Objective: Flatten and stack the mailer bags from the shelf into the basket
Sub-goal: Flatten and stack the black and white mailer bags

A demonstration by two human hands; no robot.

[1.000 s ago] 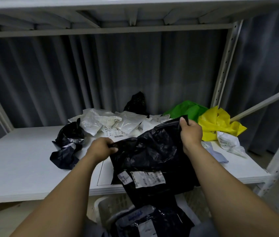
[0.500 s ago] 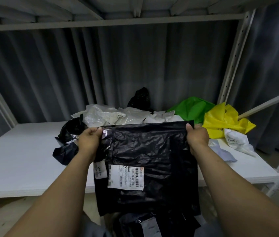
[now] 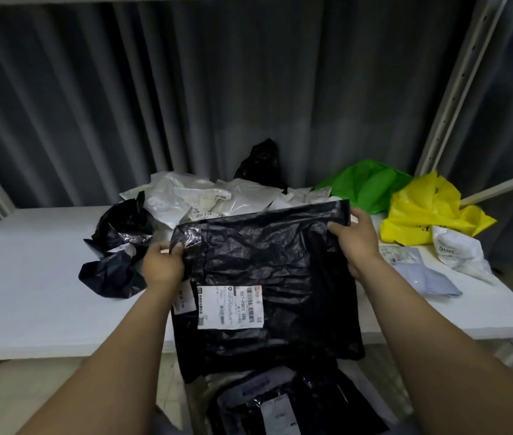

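A large black mailer bag (image 3: 283, 265) with a white shipping label hangs stretched flat in front of the white shelf (image 3: 29, 293). My left hand (image 3: 162, 265) pinches its upper left corner. My right hand (image 3: 352, 243) grips its upper right corner. Below the bag sits the basket (image 3: 200, 400), mostly hidden, with dark mailers (image 3: 280, 406) lying in it. On the shelf behind lie crumpled black bags (image 3: 117, 246), white bags (image 3: 186, 199), a green bag (image 3: 368, 183) and a yellow bag (image 3: 427, 211).
Another black bag (image 3: 261, 161) stands at the back against the grey curtain. A white bag (image 3: 459, 252) and a pale blue mailer (image 3: 424, 277) lie at the shelf's right end. A perforated shelf upright (image 3: 456, 83) rises on the right.
The black bag went from bunched to pulled flat between both hands. It now hangs slightly lower over the basket, and my view has tilted downward.
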